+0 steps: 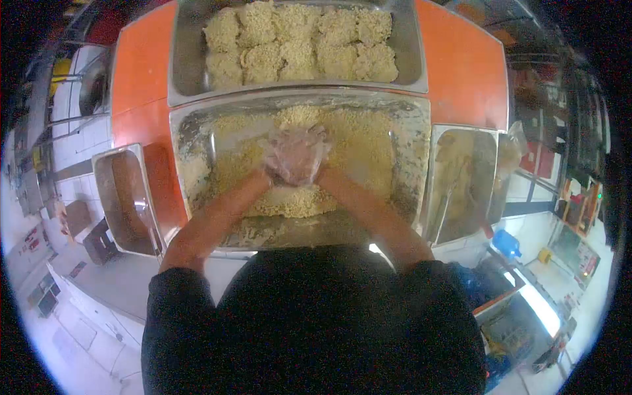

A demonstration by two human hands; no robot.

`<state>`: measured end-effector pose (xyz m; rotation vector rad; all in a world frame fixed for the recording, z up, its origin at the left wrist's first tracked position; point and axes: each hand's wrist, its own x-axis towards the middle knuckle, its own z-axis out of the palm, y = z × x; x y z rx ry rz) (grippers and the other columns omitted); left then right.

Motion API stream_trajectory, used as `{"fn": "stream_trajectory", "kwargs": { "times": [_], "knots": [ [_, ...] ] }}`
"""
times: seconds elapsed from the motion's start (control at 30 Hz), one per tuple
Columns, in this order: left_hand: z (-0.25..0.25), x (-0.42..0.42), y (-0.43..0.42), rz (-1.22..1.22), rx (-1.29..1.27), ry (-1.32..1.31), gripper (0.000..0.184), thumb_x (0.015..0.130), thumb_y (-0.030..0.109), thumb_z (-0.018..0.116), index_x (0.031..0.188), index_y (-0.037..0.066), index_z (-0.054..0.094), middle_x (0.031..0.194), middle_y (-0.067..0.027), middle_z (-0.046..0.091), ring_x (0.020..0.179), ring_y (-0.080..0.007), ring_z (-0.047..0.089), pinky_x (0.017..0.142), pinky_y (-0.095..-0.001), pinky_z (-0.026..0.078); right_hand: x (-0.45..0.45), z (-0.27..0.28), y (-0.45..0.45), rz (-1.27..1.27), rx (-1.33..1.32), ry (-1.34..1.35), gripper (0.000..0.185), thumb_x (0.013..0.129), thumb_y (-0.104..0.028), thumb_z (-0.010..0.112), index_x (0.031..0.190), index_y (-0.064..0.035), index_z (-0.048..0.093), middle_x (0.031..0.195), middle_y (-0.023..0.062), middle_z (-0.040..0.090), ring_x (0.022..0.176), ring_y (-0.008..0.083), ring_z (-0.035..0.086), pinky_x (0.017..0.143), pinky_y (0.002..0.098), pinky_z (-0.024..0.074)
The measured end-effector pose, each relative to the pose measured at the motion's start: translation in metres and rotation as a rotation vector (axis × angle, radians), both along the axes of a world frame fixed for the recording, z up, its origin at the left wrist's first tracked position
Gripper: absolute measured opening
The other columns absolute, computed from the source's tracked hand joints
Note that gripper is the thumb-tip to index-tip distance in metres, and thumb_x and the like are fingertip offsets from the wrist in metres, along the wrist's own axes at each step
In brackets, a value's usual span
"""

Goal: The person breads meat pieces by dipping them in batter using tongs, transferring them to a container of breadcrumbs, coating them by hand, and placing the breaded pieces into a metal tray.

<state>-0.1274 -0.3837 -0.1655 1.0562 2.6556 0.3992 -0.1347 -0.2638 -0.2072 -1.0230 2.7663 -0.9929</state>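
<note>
My left hand (312, 157) and my right hand (282, 159) meet over the middle of a deep metal pan (410, 151), in crumpled clear plastic gloves. They overlap closely, and the glove folds and blur hide how the fingers lie. Pale, lumpy crumb coating (359, 148) fills much of the pan, with a heap in front of my wrists and another just beyond my fingers. Anything under or between my palms is hidden. Whitish flour-like smears cover the pan's walls.
Behind it, a second metal tray (411, 49) holds several crumb-coated pieces (299, 39) in two rows. A narrow metal pan (126, 197) stands at the left, another with pale contents (461, 171) at the right. Orange surfaces (461, 66) flank the trays.
</note>
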Motion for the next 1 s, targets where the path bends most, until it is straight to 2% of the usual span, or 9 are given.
{"fn": "stream_trajectory", "kwargs": {
  "times": [0.23, 0.47, 0.53, 0.6, 1.0],
  "knots": [
    [-0.023, -0.024, 0.025, -0.035, -0.021, -0.059, 0.062, 0.084, 0.027, 0.047, 0.140, 0.006, 0.030, 0.141, -0.0194, 0.031, 0.130, -0.0329, 0.028, 0.109, -0.0431, 0.017, 0.016, 0.001, 0.057, -0.071, 0.005, -0.179, 0.036, 0.084, -0.034, 0.048, 0.108, -0.0091, 0.059, 0.096, 0.0117, 0.064, 0.084, 0.0314, 0.062, 0.075, 0.0474, 0.0480],
    [-0.014, -0.036, 0.049, -0.136, -0.150, -0.035, 0.061, 0.085, 0.031, 0.043, 0.140, 0.006, 0.030, 0.145, -0.0174, 0.027, 0.137, -0.0310, 0.020, 0.113, -0.0436, 0.009, 0.039, -0.007, 0.098, -0.249, 0.055, -0.331, 0.036, 0.084, -0.031, 0.048, 0.110, -0.0084, 0.058, 0.096, 0.0116, 0.064, 0.085, 0.0311, 0.062, 0.076, 0.0466, 0.0475],
    [-0.009, -0.038, 0.039, -0.225, -0.269, 0.118, 0.060, 0.086, 0.029, 0.043, 0.139, 0.006, 0.031, 0.144, -0.0181, 0.029, 0.137, -0.0311, 0.020, 0.113, -0.0436, 0.010, 0.045, -0.005, 0.099, -0.288, 0.071, -0.343, 0.036, 0.084, -0.030, 0.049, 0.111, -0.0082, 0.057, 0.096, 0.0116, 0.064, 0.085, 0.0310, 0.061, 0.076, 0.0464, 0.0473],
    [-0.011, -0.029, 0.031, -0.215, -0.269, 0.145, 0.057, 0.086, 0.029, 0.043, 0.138, 0.006, 0.032, 0.142, -0.0182, 0.031, 0.135, -0.0312, 0.022, 0.112, -0.0437, 0.012, 0.054, -0.007, 0.098, -0.300, 0.083, -0.356, 0.036, 0.083, -0.030, 0.049, 0.112, -0.0080, 0.057, 0.096, 0.0115, 0.064, 0.085, 0.0310, 0.061, 0.076, 0.0462, 0.0472],
    [-0.035, 0.022, -0.013, 0.091, -0.082, -0.123, 0.044, 0.089, 0.027, 0.042, 0.128, 0.005, 0.042, 0.129, -0.0189, 0.043, 0.124, -0.0314, 0.034, 0.105, -0.0449, 0.023, 0.070, -0.015, 0.083, -0.325, 0.210, -0.398, 0.039, 0.082, -0.025, 0.049, 0.116, -0.0069, 0.054, 0.097, 0.0113, 0.063, 0.087, 0.0305, 0.060, 0.077, 0.0450, 0.0463]
  ]
}}
